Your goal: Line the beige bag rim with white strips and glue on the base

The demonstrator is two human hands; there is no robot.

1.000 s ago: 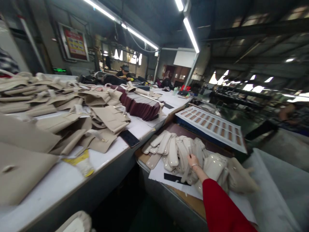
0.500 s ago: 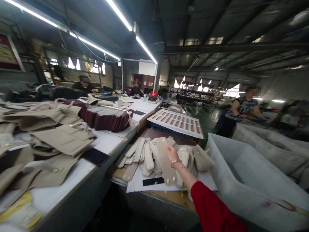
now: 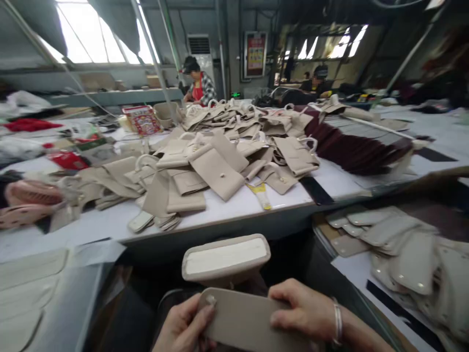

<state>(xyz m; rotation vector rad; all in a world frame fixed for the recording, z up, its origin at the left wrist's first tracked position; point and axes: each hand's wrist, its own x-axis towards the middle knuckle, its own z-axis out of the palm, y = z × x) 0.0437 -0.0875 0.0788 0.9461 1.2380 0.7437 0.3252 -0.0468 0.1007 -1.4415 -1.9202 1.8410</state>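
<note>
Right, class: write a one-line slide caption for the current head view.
Left hand and right hand hold a beige panel before a table heaped with beige pieces.

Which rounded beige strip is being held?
The strip between the left hand and right hand; the piled strips at right are touched by neither.

A flat taupe leather-like strip (image 3: 244,318) with a rounded left end (a small shiny stud (image 3: 211,299) sits near its upper corner) is held lengthwise between left hand (image 3: 186,325) and right hand (image 3: 302,309), before the near edge of the bench (image 3: 230,211)
</note>
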